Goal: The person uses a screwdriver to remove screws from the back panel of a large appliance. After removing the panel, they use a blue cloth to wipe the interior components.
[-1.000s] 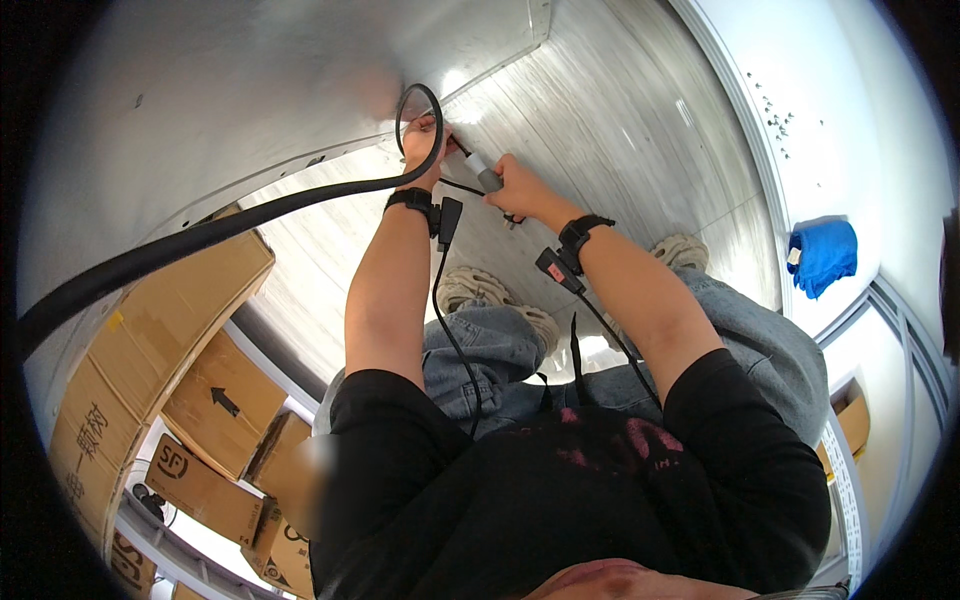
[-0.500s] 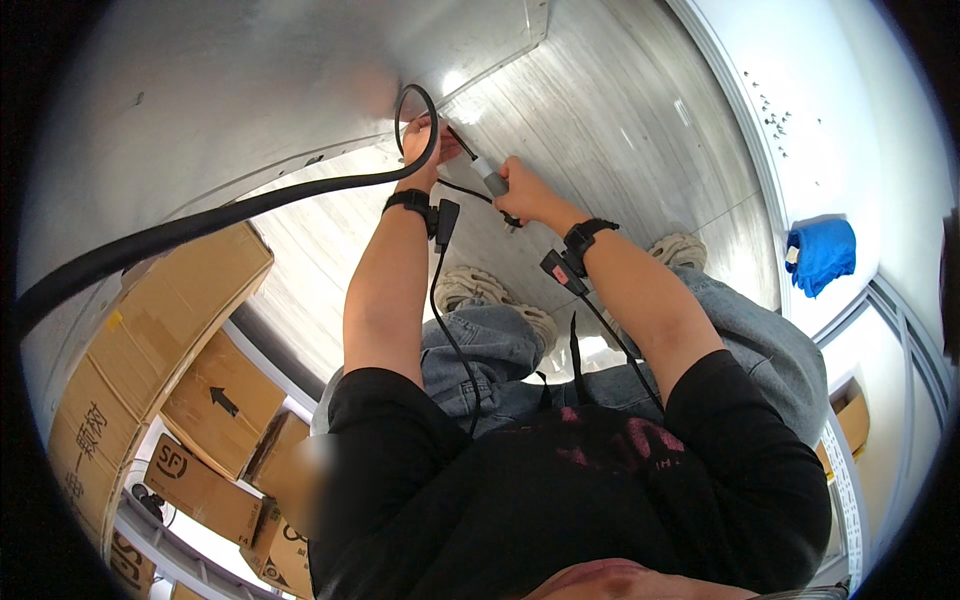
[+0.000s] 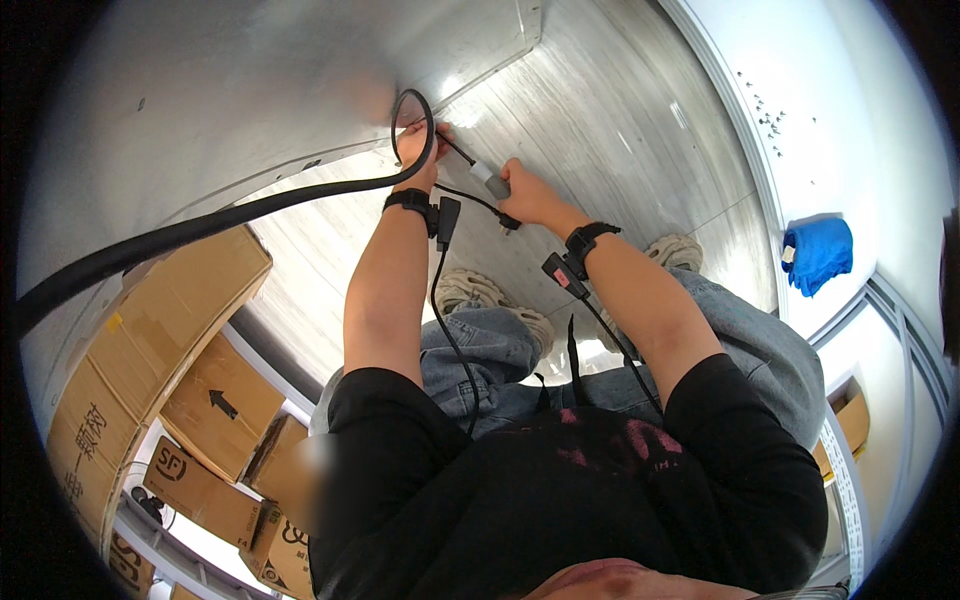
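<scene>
Up at the far end of the metal floor (image 3: 620,130), the left hand (image 3: 415,150) is closed round the thick black cable (image 3: 200,230) where it loops, the right hand (image 3: 525,190) pinches a small grey plug (image 3: 490,180) beside it — joining them looks underway, needing careful lining up.

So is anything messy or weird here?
Nothing looks broken or spilled. The thick black cable loops around the left hand, and the right hand holds a small grey plug on a thin wire. A blue cloth lies crumpled by the wall, and the cardboard boxes sit unevenly.
</scene>
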Demonstrator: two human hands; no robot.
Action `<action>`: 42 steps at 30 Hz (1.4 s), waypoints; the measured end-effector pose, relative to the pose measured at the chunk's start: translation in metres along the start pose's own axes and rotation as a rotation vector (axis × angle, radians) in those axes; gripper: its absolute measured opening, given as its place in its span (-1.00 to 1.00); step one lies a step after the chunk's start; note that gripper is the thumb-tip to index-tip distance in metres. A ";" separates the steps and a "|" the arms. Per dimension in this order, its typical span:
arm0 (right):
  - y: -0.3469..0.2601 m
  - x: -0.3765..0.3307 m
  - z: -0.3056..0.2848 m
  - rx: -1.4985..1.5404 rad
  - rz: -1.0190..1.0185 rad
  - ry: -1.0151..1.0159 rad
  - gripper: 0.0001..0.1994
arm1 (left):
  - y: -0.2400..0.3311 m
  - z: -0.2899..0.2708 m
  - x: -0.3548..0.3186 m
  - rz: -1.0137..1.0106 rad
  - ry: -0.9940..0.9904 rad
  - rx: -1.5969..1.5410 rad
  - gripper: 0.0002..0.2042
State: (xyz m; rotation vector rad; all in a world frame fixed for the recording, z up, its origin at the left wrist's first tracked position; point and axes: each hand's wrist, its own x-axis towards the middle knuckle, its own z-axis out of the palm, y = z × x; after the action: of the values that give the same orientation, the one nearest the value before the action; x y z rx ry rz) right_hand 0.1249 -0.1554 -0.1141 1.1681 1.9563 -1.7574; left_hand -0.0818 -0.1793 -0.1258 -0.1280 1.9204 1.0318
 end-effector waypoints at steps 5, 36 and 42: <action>0.021 0.004 0.001 0.054 -0.034 -0.025 -0.52 | -0.001 -0.001 0.005 -0.029 -0.023 -0.079 -0.92; -0.201 -0.050 -0.225 0.695 -0.700 0.609 -0.68 | 0.024 0.008 -0.029 0.101 -0.082 -0.103 -0.93; -0.215 -0.054 -0.226 0.725 -0.679 0.625 -0.76 | 0.046 0.021 -0.054 0.222 -0.127 0.007 -0.92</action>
State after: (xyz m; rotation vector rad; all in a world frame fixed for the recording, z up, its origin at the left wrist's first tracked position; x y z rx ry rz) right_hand 0.0791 0.0448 0.1269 1.5154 2.3057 -2.9098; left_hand -0.0580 -0.1516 -0.0617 0.1550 1.8518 1.1505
